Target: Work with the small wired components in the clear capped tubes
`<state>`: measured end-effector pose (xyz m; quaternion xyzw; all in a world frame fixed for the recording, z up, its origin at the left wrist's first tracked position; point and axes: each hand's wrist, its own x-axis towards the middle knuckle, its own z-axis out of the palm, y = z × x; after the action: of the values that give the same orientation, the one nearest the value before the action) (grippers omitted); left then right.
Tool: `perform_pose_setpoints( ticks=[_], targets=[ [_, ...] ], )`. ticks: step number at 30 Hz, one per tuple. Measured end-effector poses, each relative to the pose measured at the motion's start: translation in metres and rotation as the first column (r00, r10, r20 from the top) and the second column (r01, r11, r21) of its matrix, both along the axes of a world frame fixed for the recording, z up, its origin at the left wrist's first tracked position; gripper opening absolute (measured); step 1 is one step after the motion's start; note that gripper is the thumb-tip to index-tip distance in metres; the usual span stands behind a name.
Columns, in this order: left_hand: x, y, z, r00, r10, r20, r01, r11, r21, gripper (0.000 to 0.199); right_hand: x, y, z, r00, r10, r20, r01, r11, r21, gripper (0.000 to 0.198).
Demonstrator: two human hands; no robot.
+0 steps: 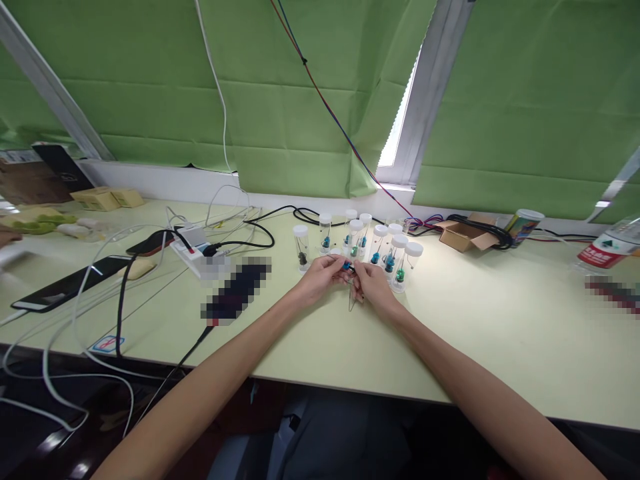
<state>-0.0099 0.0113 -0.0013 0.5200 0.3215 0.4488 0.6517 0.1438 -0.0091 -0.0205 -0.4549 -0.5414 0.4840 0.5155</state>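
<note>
My left hand (320,277) pinches a small blue part (347,265) between thumb and fingers, above the table. Close against it, my right hand (374,283) has its fingers closed on the dark end of the same part. A thin bent wire (351,303) hangs below my fingertips; where it joins is hidden. Just behind my hands stand several clear tubes with white caps, each with a small coloured piece and wire inside. One tube (301,248) with a dark piece is at the left; another tube (400,268) with a green piece is by my right hand.
A white power strip (200,261) with plugs and tangled cables lies left, beside a phone (70,283) and a blurred-out dark device (236,292). An open cardboard box (463,237), a can (524,227) and a bottle (607,247) stand right. Another person's hand (7,235) shows far left.
</note>
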Motion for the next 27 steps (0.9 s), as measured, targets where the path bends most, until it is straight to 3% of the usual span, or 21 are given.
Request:
perform_pose_setpoints(
  ticks=[6,18,27],
  targets=[
    [0.0019,-0.0027,0.0022,1.0,-0.01,0.008,0.01,1.0,-0.015,0.038,-0.0002,0.0013,-0.0028,1.0,0.005,-0.008,-0.005,0.999,-0.054,0.061],
    [0.0025,-0.0017,0.0041,0.994,0.073,0.078,-0.071,0.997,-0.02,0.032,-0.0022,-0.0023,0.0069,1.0,-0.006,-0.026,0.008,0.999,0.045,0.049],
    [0.0011,-0.0048,0.0063,1.0,0.004,0.028,-0.004,1.0,0.0,0.037,-0.0022,-0.0006,0.0004,0.997,0.045,-0.061,-0.048,0.997,-0.056,0.06]
  ],
)
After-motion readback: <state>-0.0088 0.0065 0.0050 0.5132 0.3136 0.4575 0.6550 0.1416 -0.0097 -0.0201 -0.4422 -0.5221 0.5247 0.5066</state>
